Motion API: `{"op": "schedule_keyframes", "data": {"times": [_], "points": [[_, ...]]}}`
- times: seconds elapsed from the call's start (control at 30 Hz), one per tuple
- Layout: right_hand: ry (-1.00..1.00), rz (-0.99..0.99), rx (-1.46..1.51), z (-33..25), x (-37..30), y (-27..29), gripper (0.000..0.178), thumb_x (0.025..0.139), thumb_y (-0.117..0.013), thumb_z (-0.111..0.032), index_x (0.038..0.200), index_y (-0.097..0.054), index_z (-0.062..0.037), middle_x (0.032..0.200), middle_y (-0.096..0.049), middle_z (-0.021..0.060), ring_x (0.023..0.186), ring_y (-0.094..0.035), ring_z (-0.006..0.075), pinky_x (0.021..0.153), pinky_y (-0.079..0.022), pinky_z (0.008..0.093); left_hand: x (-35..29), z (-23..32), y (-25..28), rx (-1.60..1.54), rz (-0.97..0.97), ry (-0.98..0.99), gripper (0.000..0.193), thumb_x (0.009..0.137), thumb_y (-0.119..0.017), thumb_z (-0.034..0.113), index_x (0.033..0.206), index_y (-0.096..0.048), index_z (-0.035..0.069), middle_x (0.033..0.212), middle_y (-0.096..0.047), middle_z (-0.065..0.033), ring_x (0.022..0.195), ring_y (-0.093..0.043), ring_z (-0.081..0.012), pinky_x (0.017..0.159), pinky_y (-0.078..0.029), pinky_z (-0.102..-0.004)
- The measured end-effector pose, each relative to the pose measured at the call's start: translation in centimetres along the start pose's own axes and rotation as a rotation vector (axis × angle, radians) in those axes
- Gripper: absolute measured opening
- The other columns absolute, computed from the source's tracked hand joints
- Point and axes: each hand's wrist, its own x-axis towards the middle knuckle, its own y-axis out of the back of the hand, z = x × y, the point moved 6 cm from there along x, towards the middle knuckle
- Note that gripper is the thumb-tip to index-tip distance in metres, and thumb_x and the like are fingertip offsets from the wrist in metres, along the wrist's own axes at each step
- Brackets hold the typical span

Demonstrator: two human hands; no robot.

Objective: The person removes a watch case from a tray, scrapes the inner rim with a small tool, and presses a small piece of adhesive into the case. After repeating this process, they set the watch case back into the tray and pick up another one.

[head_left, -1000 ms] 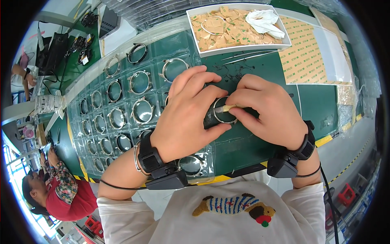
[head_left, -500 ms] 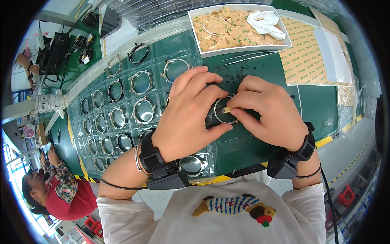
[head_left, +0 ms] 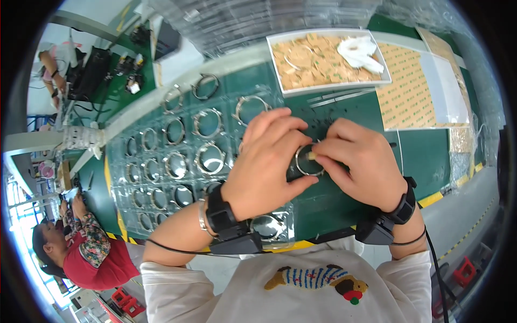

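Note:
My left hand (head_left: 264,167) curves around a round metal watch case (head_left: 298,161) on the green table, thumb at its near side and fingers at its far side. My right hand (head_left: 363,164) is closed in a pinch on a small tan piece of adhesive backing paper (head_left: 312,156) at the ring's inner right edge. Part of the ring is hidden behind the right fingertips. Left of my hands, a clear plastic tray (head_left: 290,215) holds rows of similar watch cases (head_left: 210,158), silver and black; my left forearm reaches over it.
Beyond my hands stands a white box (head_left: 334,89) of tan paper scraps and a white cloth. Tweezers (head_left: 342,98) and dark bits lie before it. Printed tan adhesive sheets (head_left: 409,86) lie at right. A person in red (head_left: 99,258) sits at far left.
The whole view has shifted, so the table and hands appear lower and slightly right, with some blur. Both hands stay at the watch case, the right still pinching the tan piece.

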Motion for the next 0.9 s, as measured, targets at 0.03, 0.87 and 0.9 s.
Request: {"op": "schedule_keyframes", "data": {"times": [0.03, 0.87, 0.9], "points": [[0.007, -0.007, 0.045, -0.1, -0.1, 0.3, 0.014, 0.079, -0.075, -0.001, 0.092, -0.074, -0.0053, 0.086, -0.061, 0.0078, 0.071, -0.062, 0.0273, 0.062, -0.050, 0.0356, 0.0, 0.0, 0.2, 0.003, 0.013, 0.000, 0.056, 0.063, -0.091, 0.019, 0.113, -0.067, 0.006, 0.127, -0.061, -0.0117, 0.133, -0.048, -0.0395, 0.112, -0.038, -0.0503], [-0.045, 0.186, 0.112, 1.7, -1.3, 2.6, 0.003, 0.091, -0.066, 0.001, 0.093, -0.066, 0.0031, 0.087, -0.059, 0.0133, 0.076, -0.061, 0.0251, 0.067, -0.049, 0.0311, 1.4, -3.5, 11.3, 0.060, 0.340, 0.329, 0.030, 0.089, -0.069, 0.023, 0.107, -0.068, -0.001, 0.088, -0.071, -0.0187, 0.082, -0.069, -0.0367, 0.073, -0.054, -0.0436], [-0.061, 0.165, 0.104, 1.7, -1.3, 2.6, 0.004, 0.089, -0.066, 0.001, 0.093, -0.066, 0.0031, 0.087, -0.059, 0.0134, 0.076, -0.061, 0.0255, 0.067, -0.049, 0.0317, 0.1, -0.1, 13.5, -0.094, 0.328, 0.285, 0.026, 0.088, -0.069, 0.019, 0.106, -0.068, 0.000, 0.086, -0.070, -0.0183, 0.079, -0.068, -0.0363, 0.070, -0.054, -0.0429]]}}
